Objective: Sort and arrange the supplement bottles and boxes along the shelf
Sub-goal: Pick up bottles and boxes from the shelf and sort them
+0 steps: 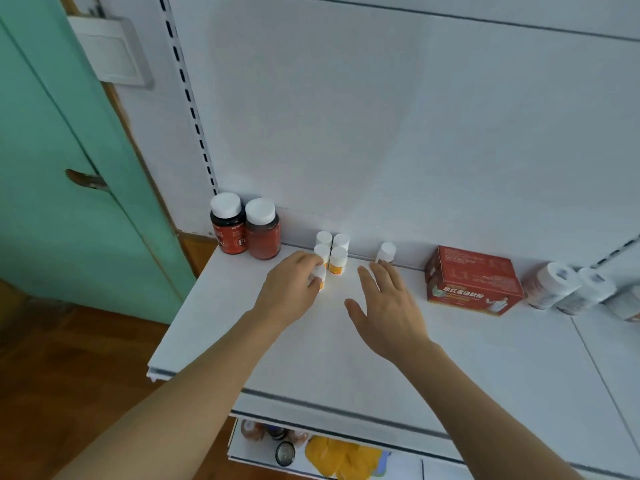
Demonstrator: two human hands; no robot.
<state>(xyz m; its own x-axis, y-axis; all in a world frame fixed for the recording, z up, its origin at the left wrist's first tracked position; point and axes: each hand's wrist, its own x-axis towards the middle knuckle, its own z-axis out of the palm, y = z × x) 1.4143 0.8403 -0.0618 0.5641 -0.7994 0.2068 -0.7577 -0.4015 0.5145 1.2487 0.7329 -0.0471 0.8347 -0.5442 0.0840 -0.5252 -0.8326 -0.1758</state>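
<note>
Bare hands [346,299] over smooth white shelf [450,358], 5 small cylindrical bottles [330,254].

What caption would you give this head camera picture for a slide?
Left hand grips a small white bottle beside its cluster while the open right hand reaches toward a lone bottle on the shelf.

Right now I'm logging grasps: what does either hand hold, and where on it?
The left hand pinches a small white bottle at its cap end. The right hand is open, holding nothing.

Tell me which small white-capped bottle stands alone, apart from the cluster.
The lone small bottle by the back wall, just beyond the right hand, between the cluster and red box.
</note>
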